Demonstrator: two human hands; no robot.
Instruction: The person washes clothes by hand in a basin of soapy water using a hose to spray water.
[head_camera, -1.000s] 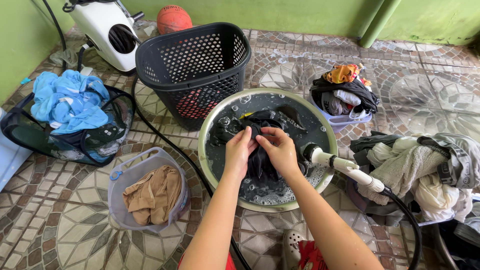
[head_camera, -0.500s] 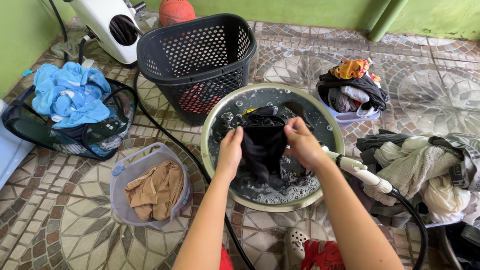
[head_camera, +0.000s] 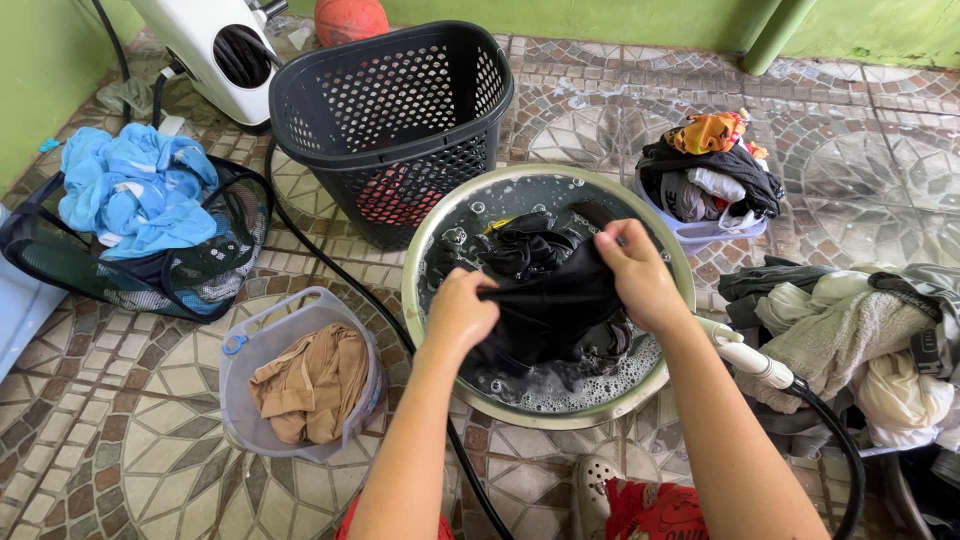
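A round metal basin (head_camera: 425, 240) of dark soapy water stands on the tiled floor in front of me. Both hands hold a wet black garment (head_camera: 555, 300) stretched above the water. My left hand (head_camera: 458, 315) grips its near left edge in a fist. My right hand (head_camera: 637, 272) pinches its far right edge, higher and further back. More black cloth (head_camera: 520, 245) lies bunched in the basin behind the garment. Suds float along the basin's near side.
A black laundry basket (head_camera: 390, 110) stands behind the basin. A small tub (head_camera: 250, 350) holding tan cloth sits at left, a mesh hamper (head_camera: 60, 270) with blue clothes further left. Clothes piles (head_camera: 860, 340) and a white-handled hose (head_camera: 750, 360) lie at right.
My hands have moved apart from a close rubbing grip, spreading the black garment wide; the right hand went up and right, the left came down towards me.
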